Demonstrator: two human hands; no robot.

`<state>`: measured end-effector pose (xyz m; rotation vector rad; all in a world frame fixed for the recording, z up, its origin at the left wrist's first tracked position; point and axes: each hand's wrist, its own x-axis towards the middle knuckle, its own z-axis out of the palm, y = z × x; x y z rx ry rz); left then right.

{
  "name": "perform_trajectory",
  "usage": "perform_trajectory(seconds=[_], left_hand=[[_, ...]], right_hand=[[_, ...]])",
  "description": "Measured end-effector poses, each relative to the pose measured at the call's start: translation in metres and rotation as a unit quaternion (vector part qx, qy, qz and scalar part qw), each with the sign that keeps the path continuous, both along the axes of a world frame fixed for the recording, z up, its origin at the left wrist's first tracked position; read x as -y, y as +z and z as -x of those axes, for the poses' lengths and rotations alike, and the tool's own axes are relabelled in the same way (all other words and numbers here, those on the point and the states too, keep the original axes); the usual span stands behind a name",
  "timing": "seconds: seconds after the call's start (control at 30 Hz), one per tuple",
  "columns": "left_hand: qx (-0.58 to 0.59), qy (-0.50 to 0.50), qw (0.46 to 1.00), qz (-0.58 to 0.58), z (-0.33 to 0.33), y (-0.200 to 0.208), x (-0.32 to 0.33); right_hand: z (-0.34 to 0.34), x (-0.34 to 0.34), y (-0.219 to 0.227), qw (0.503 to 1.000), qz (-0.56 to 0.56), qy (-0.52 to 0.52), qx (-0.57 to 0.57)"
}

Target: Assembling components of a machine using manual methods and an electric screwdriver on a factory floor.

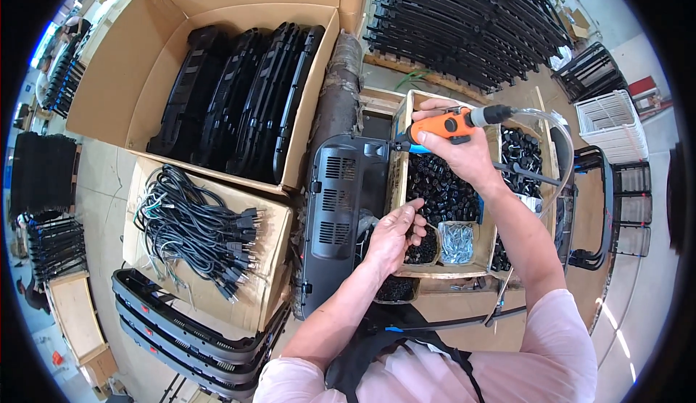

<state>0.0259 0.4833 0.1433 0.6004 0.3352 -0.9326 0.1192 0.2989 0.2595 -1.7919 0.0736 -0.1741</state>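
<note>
My right hand (470,158) is wrapped round an orange and black powered screwdriver (437,125), held level, with its tip pointing left at the upper right corner of a black vented plastic panel (338,200). Whether the tip touches the panel I cannot tell. A clear hose (554,122) curves away from the screwdriver's rear end. My left hand (394,238) is closed, thumb against curled fingers, over the near left part of a wooden parts box (399,178); what it pinches, if anything, is hidden. Small black parts (442,189) fill the box beside it, and silvery screws (457,242) lie in a small container.
Left of the panel, an open cardboard box (109,98) holds several black plastic panels (250,98). Nearer, black power cords (203,222) lie heaped on another carton (272,258). Curved black housings (181,338) are stacked at lower left. Black frames (464,26) stand at the back.
</note>
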Motion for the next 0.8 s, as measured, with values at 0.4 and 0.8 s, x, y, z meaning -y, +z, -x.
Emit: perform_trajectory(seconds=[0.4,0.8], left_hand=[[0.003,0.103,0.991,-0.089,-0.033,-0.017,0.003],[-0.048,0.148,0.987,-0.034,-0.057,-0.02,0.011]], right_hand=[[-0.024,-0.011,-0.021,0.991,0.112,0.056,-0.049],[-0.025,-0.014,-0.02,0.991,0.106,0.059,-0.05]])
